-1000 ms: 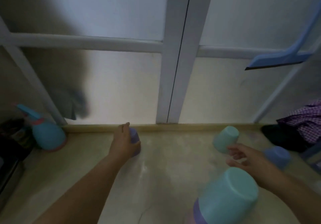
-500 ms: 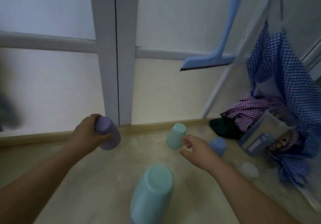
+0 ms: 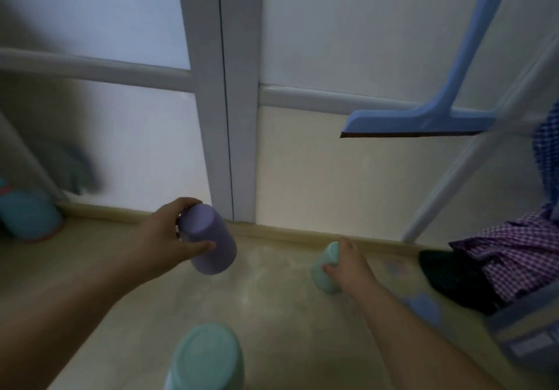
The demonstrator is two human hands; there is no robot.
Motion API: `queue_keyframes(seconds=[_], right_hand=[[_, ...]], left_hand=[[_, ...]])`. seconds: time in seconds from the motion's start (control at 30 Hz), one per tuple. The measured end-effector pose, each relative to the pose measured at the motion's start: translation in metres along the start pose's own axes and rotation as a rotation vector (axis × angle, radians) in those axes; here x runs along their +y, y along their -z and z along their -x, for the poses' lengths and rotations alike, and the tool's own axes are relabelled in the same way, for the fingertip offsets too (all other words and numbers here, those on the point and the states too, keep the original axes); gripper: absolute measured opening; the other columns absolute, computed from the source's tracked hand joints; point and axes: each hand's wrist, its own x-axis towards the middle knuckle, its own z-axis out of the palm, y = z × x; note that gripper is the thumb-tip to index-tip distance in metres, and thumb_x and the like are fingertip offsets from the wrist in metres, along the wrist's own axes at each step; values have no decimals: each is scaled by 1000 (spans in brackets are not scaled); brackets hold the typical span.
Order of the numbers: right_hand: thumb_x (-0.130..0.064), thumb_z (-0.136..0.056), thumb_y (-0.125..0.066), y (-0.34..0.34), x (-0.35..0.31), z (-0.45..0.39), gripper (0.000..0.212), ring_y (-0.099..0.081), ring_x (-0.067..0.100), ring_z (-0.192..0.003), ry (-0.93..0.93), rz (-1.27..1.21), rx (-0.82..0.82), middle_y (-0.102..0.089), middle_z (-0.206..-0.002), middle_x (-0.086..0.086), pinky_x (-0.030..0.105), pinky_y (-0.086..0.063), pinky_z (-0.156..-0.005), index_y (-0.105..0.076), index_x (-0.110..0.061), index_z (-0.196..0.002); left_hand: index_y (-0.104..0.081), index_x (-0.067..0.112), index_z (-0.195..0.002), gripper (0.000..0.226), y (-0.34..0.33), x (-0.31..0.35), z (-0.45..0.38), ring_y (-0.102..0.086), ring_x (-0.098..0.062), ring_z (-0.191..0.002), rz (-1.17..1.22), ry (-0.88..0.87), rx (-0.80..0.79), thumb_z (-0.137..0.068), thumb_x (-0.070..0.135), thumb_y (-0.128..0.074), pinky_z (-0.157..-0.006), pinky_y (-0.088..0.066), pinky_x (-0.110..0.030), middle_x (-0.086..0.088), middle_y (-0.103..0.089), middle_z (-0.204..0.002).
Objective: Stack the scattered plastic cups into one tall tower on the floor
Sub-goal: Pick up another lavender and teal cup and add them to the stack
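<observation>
My left hand [image 3: 165,240] grips a purple cup [image 3: 211,241] upside down, lifted above the floor in front of the door frame. My right hand [image 3: 348,264] is wrapped around a teal cup [image 3: 325,264] that stands upside down on the floor near the baseboard. At the bottom centre rises the cup tower, topped by an upturned teal cup [image 3: 207,359]. A blue cup [image 3: 425,308] rests on the floor just right of my right forearm, partly hidden by it.
A blue squeegee [image 3: 423,120] hangs against the wall at upper right. Checked cloths [image 3: 514,256] and a plastic box [image 3: 526,338] crowd the right side. A teal spray bottle [image 3: 28,217] stands at the far left. White door panels close off the back.
My left hand has lifted the purple cup off the floor and carried it toward the middle. My right hand has reached forward and closed on the teal cup. The view swung right, then back.
</observation>
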Motion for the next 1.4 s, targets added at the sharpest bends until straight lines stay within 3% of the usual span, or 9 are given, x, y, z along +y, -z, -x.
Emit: queue_keyframes(seconds=[0.07,0.17,0.23,0.43,0.67,1.0,1.2,1.3,1.4], right_hand=[[-28,-74,-72,1,0,3,60,-50,34,-116,16,9,-17,-50,-128,19,33,-41,-95,-43,-5,-122],[-29,-69,-76,18,-9,15,60,-56,28,-109,81,-49,-59,-58,-122,16,29,-45,-88,-48,-9,-118],[-23,-67,-78,35,-23,30,65,-57,25,-105,144,-112,-60,-59,-121,12,24,-42,-82,-46,-11,-122],[-25,-65,-80,96,-91,114,62,-55,17,-92,335,-216,27,-60,-111,3,23,-40,-76,-45,-21,-117],[-28,-67,-79,132,-162,237,63,-55,16,-103,493,-328,212,-55,-118,-2,35,-49,-94,-51,-31,-123],[-30,-66,-79,102,-191,293,62,-55,13,-103,354,-357,194,-55,-120,-6,34,-52,-89,-46,-30,-118],[-24,-68,-76,68,-184,287,60,-56,14,-99,307,-337,134,-58,-118,-2,27,-49,-82,-47,-25,-120],[-25,-68,-77,65,-178,286,67,-55,15,-106,300,-365,136,-56,-124,-2,31,-50,-90,-44,-25,-126],[-29,-68,-80,73,-177,288,85,-48,15,-118,325,-329,72,-46,-137,-2,29,-44,-95,-31,-27,-138]], left_hand=[[-46,45,-95,59,3,1,5,-58,-19,-81,7,12,29,-47,42,-80,-68,-50,-32,4,-59,-93],[-45,28,-109,67,10,4,10,-58,-26,-83,32,48,68,-57,20,-86,-69,-49,-32,-5,-58,-99],[-45,24,-110,65,17,9,13,-58,-26,-85,35,50,83,-59,20,-84,-73,-51,-37,-4,-57,-101],[-46,28,-103,55,58,40,35,-57,-23,-84,44,-60,95,-61,28,-82,-66,-48,-32,0,-58,-99],[-49,28,-113,59,117,61,85,-56,-24,-87,138,-224,75,-63,24,-81,-73,-49,-35,-2,-56,-104],[-41,24,-125,73,146,59,123,-55,-21,-92,200,-246,28,-64,27,-81,-74,-45,-30,0,-55,-108],[-47,24,-110,56,151,53,129,-55,-18,-91,205,-250,17,-65,29,-79,-70,-48,-28,2,-58,-105],[-46,29,-108,54,151,56,131,-55,-18,-92,195,-254,0,-65,31,-79,-74,-51,-33,2,-58,-106],[-48,25,-111,54,153,73,129,-56,-19,-92,232,-286,16,-66,26,-79,-69,-49,-27,1,-58,-106]])
